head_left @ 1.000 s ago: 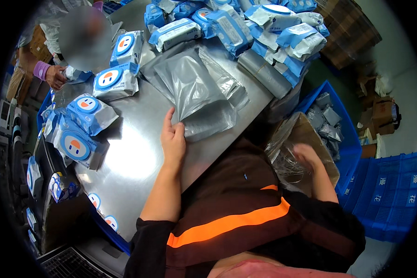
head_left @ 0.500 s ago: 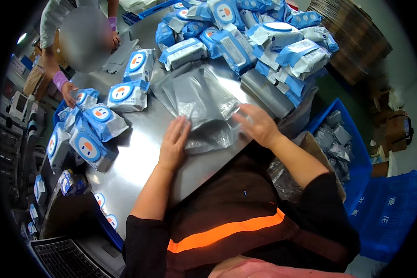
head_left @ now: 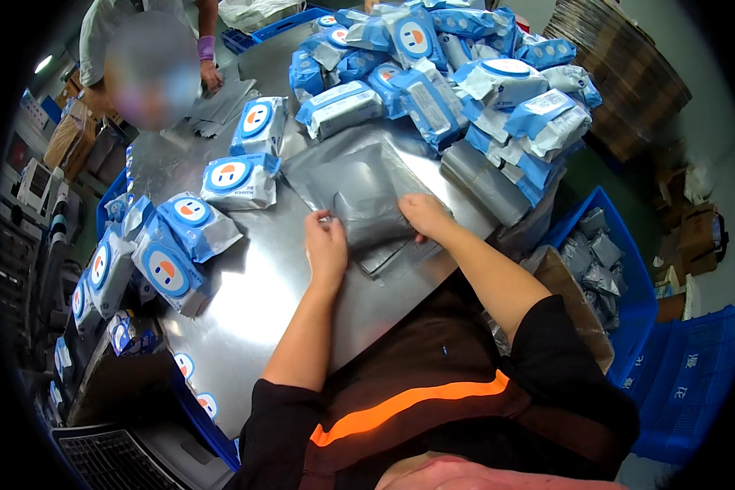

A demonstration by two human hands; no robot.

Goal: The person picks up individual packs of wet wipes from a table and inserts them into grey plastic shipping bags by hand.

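Note:
A grey plastic mailing bag [head_left: 358, 184] lies on the metal table in front of me, with a rounded bulge in its middle. My left hand [head_left: 326, 245] pinches its near left edge, fingers curled. At its near right edge, my right hand [head_left: 426, 217] grips with the fingers bent under and the thumb side up. More flat grey film shows beneath the bag's near end. Past the bag is a heap of blue and white wet wipes packs [head_left: 433, 102]. A wipes pack [head_left: 238, 180] and another pack [head_left: 258, 125] lie to its left.
A roll of grey film [head_left: 486, 181] lies right of the bag. Several wipes packs [head_left: 166, 267] stand at the table's left edge. A blue crate [head_left: 641, 282] holding grey parcels is at right. At upper left a co-worker's hand [head_left: 211, 77] touches grey bags [head_left: 224, 106].
Both hands have closed on the near edges of the bag, its mouth no longer gaping. The co-worker's other hand has left the packs at left.

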